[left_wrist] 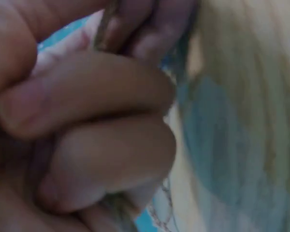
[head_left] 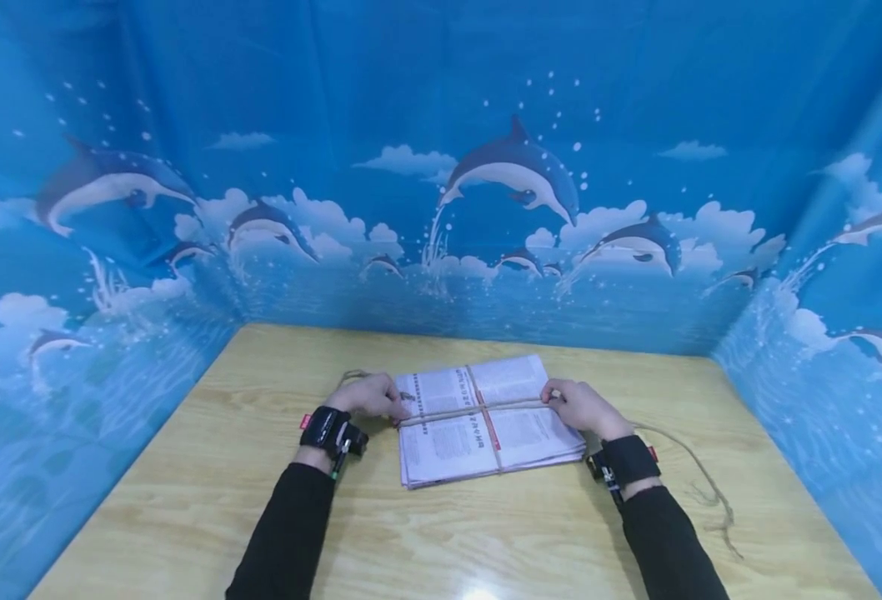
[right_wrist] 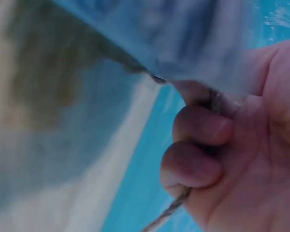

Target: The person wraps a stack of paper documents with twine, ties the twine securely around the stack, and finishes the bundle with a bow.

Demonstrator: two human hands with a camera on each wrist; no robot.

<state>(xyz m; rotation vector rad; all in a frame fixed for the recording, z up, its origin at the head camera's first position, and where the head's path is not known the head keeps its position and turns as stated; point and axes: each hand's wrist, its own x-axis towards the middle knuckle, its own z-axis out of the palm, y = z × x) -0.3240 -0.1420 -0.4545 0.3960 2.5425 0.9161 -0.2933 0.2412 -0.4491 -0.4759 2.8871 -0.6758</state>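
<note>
Newspaper stack [head_left: 441, 457] on table [head_left: 186, 483], between left hand [head_left: 372, 395] and right hand [head_left: 582, 408]; rope [head_left: 448, 413] across stack; curtain [head_left: 351, 100] behind.

Room on tabletop [head_left: 448, 533] between sleeves [head_left: 287, 529], rope [head_left: 728, 515] right, curtain [head_left: 381, 83] behind

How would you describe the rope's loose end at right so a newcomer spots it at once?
On the wooden table, find the stack of newspapers, with the right hand at its right edge. Beyond that wrist, the rope's loose end trails over the tabletop. Unlike the straight rope across the newspapers, it lies clear of them, curving, with frayed strands.
</note>
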